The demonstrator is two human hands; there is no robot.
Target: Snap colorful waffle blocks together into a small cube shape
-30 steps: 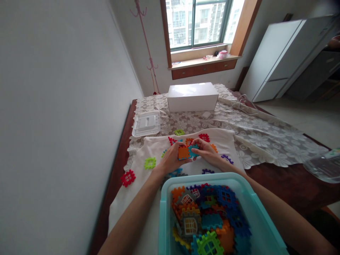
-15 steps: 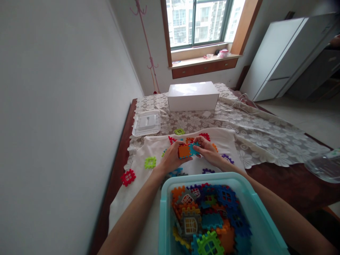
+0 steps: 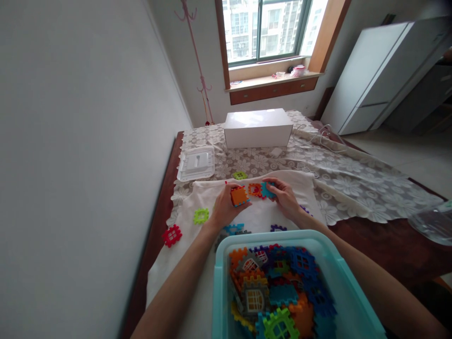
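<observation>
My left hand [image 3: 226,205] is closed around an orange block piece [image 3: 239,196] with blue teeth along its lower edge. To its right, my right hand [image 3: 283,197] pinches a light blue piece [image 3: 268,190] with some red at its edge. The two held pieces are apart. Between the hands lies an orange frame piece [image 3: 252,189] on the white cloth. Light blue piece [image 3: 234,229] and purple piece [image 3: 278,228] lie behind the bin. Green pieces [image 3: 201,216] and a red piece [image 3: 172,235] are at the left.
A turquoise bin [image 3: 282,237] full of coloured toothed pieces stands nearest me. A white lid [image 3: 196,163] lies at the back left, beside a white box [image 3: 259,133]. A clear container [image 3: 431,223] is at the far right; a wall runs along the left.
The light blue piece has moved right and away from the orange block, in my right hand. My left hand has shifted slightly left and up with the orange block.
</observation>
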